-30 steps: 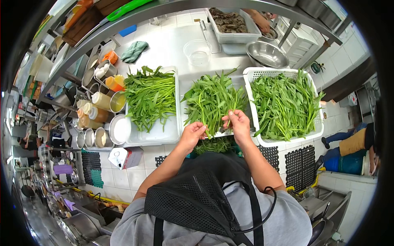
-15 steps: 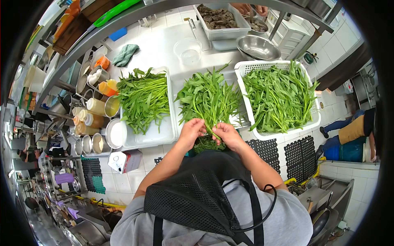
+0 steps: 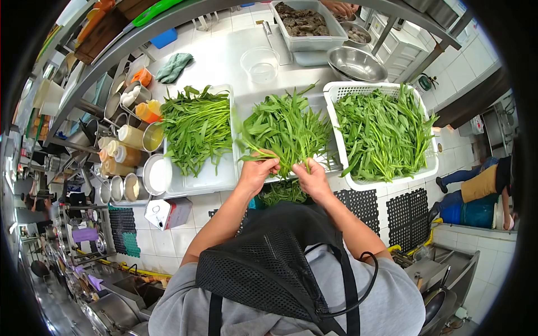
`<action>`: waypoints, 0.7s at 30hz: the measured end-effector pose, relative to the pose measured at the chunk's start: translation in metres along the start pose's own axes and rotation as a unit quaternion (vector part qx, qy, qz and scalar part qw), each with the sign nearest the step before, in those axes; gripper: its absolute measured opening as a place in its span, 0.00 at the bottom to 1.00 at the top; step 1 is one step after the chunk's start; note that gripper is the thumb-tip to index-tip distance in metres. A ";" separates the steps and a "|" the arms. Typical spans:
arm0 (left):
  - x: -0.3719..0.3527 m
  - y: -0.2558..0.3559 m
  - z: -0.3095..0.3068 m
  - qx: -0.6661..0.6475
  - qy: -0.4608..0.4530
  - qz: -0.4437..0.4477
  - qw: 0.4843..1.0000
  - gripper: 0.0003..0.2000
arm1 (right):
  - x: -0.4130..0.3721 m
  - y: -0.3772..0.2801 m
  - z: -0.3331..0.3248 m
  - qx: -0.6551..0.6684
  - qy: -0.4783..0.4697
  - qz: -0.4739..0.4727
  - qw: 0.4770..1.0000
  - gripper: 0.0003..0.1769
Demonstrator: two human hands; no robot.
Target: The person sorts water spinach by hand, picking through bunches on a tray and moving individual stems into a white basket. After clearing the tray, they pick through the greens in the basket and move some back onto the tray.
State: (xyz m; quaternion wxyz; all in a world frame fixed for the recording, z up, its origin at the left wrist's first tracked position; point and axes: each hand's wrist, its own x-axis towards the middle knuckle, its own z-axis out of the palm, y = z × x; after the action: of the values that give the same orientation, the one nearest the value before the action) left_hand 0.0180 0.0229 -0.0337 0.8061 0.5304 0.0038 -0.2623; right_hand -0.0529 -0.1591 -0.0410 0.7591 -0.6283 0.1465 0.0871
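Observation:
Both hands are over the near edge of the middle pile of leafy greens (image 3: 283,120). My left hand (image 3: 259,172) is closed round a piece of green stem, its leaves pointing left. A short way to the right, my right hand (image 3: 312,180) pinches the stems of other greens. Left of the pile, a clear tray (image 3: 193,183) holds long stems laid together. On the right, a white perforated basket (image 3: 336,126) is full of leafy greens. More greens (image 3: 282,193) show below my hands, partly hidden by them and my body.
Sauce bottles (image 3: 130,136) and metal containers line the left side. Behind are a clear round container (image 3: 260,66), a cleaver (image 3: 269,35), a metal bowl (image 3: 357,64) and a bin of dark food (image 3: 302,25). Another person (image 3: 479,182) is at far right; another's hand (image 3: 339,8) shows at the top.
My hands, which were close together on one bunch, have moved apart. A piece of green is now separate in my left hand, and my right hand sits slightly farther right.

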 end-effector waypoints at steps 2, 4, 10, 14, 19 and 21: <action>-0.001 0.000 0.002 -0.015 -0.006 0.016 1.000 0.05 | -0.001 -0.001 0.005 -0.043 0.010 -0.045 0.998 0.13; -0.001 -0.005 -0.001 -0.044 0.001 0.015 0.999 0.06 | 0.002 -0.001 0.008 -0.166 -0.001 -0.114 0.980 0.13; 0.001 -0.010 -0.005 -0.051 0.019 0.014 0.998 0.09 | 0.003 0.006 0.005 -0.205 -0.026 -0.117 0.971 0.13; -0.001 -0.007 -0.002 -0.016 0.019 0.007 1.000 0.10 | 0.007 0.016 0.005 -0.202 -0.027 -0.119 0.972 0.13; -0.001 -0.006 0.000 0.019 0.021 0.004 1.000 0.09 | 0.005 0.007 0.004 -0.194 -0.039 -0.105 0.975 0.11; -0.004 -0.004 0.000 0.043 0.009 0.011 0.999 0.09 | 0.006 0.006 0.003 -0.186 -0.042 -0.123 0.974 0.10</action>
State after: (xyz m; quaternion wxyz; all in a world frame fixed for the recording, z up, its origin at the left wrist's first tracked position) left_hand 0.0130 0.0230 -0.0361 0.7850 0.5672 -0.0061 -0.2490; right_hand -0.0491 -0.1550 -0.0478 0.6393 -0.7674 0.0177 0.0451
